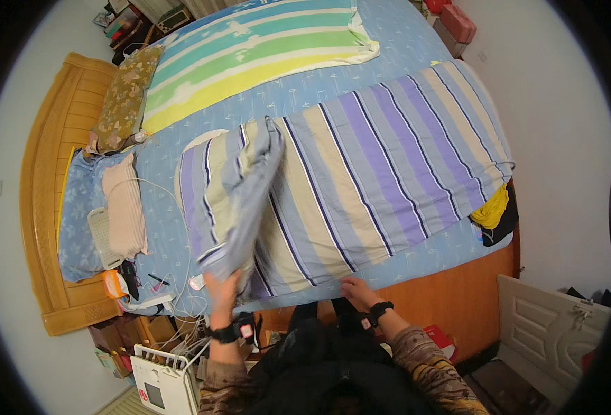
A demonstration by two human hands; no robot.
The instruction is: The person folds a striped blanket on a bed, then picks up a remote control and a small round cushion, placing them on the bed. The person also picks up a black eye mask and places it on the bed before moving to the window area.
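Observation:
A striped quilt [381, 159] in purple, beige and grey-blue with dark and white lines lies lengthwise across the near side of the bed. Its left part is lifted and folded over in a loose, slightly blurred flap [246, 200]. My left hand [222, 287] is closed on the lower corner of this flap, at the bed's near edge. Just beyond the quilt's near edge, my right hand [360, 294] hovers with its fingers loosely bent and apart, and nothing shows in it. Black bands circle both wrists.
A green, yellow and blue striped blanket [250, 62] covers the far side. Pillows [125, 207] lie by the wooden headboard [39, 200]. A power strip [154, 301] and white cables sit near my left arm. A white heater-like appliance [163, 384] stands lower left; yellow cloth [491, 209] lies right.

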